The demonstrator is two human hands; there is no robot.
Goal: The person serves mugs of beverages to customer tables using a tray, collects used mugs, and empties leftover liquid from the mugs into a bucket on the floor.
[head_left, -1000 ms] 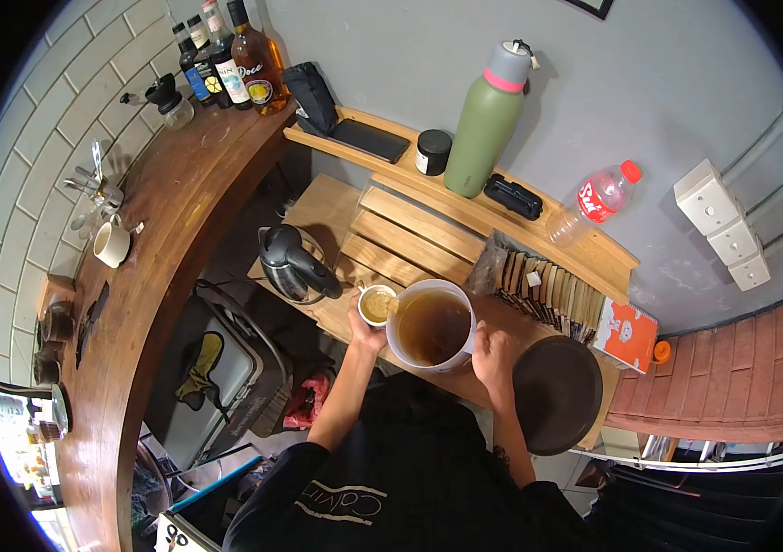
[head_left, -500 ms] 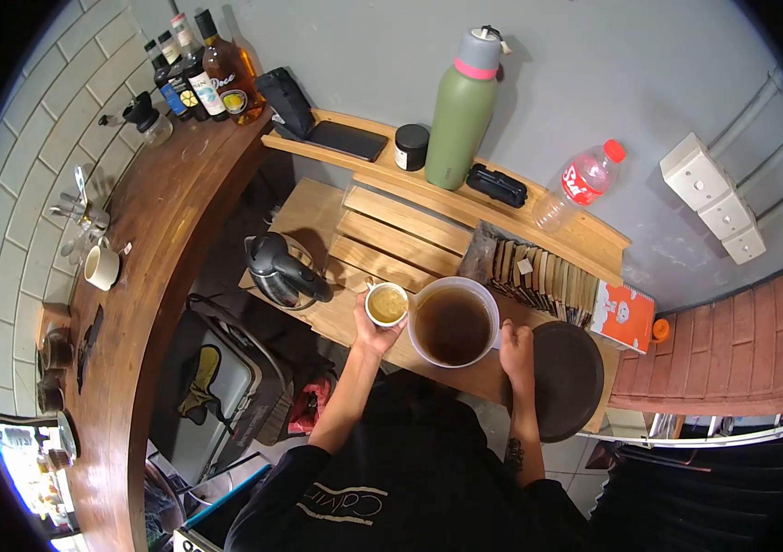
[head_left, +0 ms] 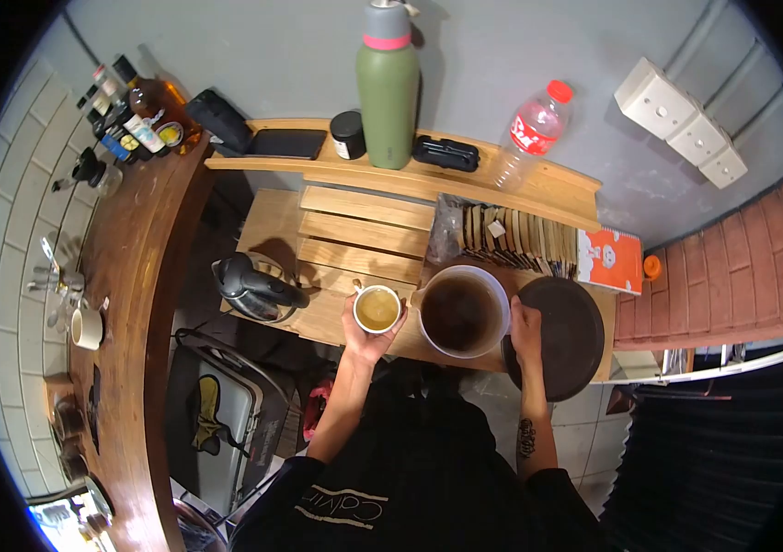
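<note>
My left hand is closed around a small white cup that holds a yellowish liquid. To its right is a large translucent measuring jug, with dark brown liquid inside and its spout toward the cup. My right hand grips the jug's handle, which the fingers mostly cover. A narrow gap separates cup and spout. Both vessels look roughly level, above the front of the wooden slatted table.
Left on the table stands a black kettle; right, a round dark tray. Behind are a row of worn brown-edged items and an orange notebook. A green bottle and plastic bottle stand on the shelf.
The camera view has shifted, so the surroundings sit further left and higher. The cup and jug spout, close together before, are now slightly further apart. Both hands keep their holds.
</note>
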